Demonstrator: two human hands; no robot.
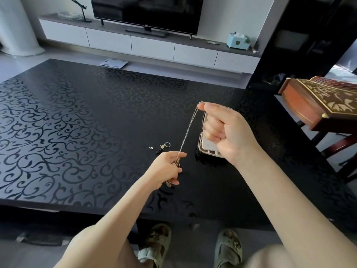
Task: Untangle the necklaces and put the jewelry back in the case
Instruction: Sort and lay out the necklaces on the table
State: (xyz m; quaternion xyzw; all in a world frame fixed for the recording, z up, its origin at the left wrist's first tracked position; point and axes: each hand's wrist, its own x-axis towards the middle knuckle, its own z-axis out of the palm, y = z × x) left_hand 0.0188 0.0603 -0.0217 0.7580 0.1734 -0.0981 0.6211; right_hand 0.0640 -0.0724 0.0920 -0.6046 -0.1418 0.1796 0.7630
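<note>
A thin twisted bundle of necklace chains (188,128) stretches taut between my two hands above the black table (77,122). My right hand (226,130) is raised and pinches the upper end between thumb and forefinger. Lower down, my left hand (168,169) pinches the other end, with the gold tangle bunched in its palm. The open jewelry case (207,146), pale inside with a zip edge, lies on the table, mostly hidden behind my right hand. A ring (167,145) and small earrings (151,147) lie loose left of the case.
A carved wooden chair (320,105) stands at the table's right side. A TV (146,12) and low white cabinet (154,45) are beyond the table. My sandalled feet (154,246) show below the near edge.
</note>
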